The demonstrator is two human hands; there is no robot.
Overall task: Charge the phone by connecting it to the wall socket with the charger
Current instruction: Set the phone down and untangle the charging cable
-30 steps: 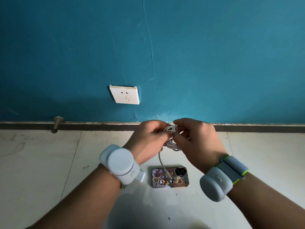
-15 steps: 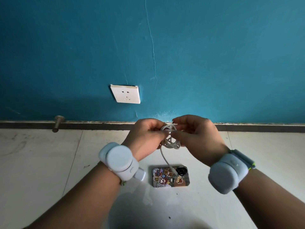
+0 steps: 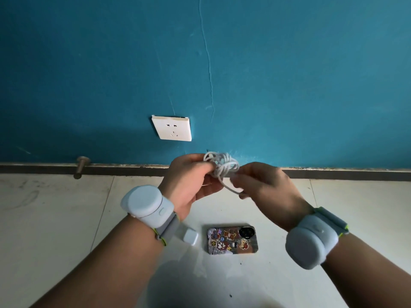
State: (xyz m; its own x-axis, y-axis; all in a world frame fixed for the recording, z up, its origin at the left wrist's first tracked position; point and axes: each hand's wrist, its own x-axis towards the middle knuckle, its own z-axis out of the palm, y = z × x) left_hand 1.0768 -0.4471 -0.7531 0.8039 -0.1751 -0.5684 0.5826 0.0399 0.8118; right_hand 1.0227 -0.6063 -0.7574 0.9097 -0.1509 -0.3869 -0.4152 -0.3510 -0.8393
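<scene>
My left hand [image 3: 189, 181] grips a coiled bundle of white charger cable [image 3: 222, 164] held above the floor. My right hand [image 3: 264, 187] pinches a loose strand of the same cable just below the bundle. The phone [image 3: 232, 240] lies face down on the floor below my hands, its case covered in stickers. A white charger plug block [image 3: 190, 236] lies on the floor left of the phone, partly hidden by my left wrist. The white wall socket [image 3: 172, 128] sits low on the blue wall, up and left of my hands, with nothing plugged in.
A metal door stopper [image 3: 81, 166] sticks out of the dark skirting board at the left. Pale floor tiles [image 3: 55, 218] stretch to both sides. Grey bands with round pods wrap both of my wrists.
My hands have drawn apart, the right one moving right and down with a strand. The cable end that hung over the phone has been lifted; the plug block shows more.
</scene>
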